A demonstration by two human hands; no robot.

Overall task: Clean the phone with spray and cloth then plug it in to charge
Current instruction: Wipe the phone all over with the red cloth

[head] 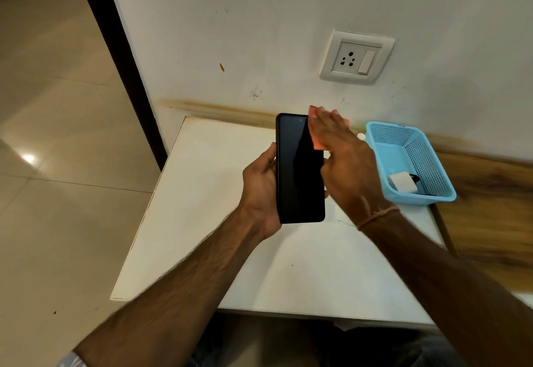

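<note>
Left hand [261, 190]: curled round the left edge of the smartphone [300, 170], thumb on that edge, holding it clear of the white table [230, 251] with the dark screen facing up toward the camera. Right hand [343, 158]: fingers straight and together, pressing a pink cloth [317, 143] flat on the upper right part of the screen; the thumb is hidden, so whether it pinches the cloth cannot be told. Blue perforated basket [427, 164]: on the table just right of the hands, containing a white charger adapter [402, 183] and a black cable [415, 177]. Small white object [360, 135]: between the right hand and the basket, mostly hidden; possibly the spray bottle, not certain. Wall socket [356, 57]: with switch, above the table, nothing plugged in. Step in hand, as judged: wiping the screen with the cloth. Next move, as judged: cover the rest of the glass with the cloth, set the cloth down, then take adapter and cable from the basket, which calls for a free right hand.
</note>
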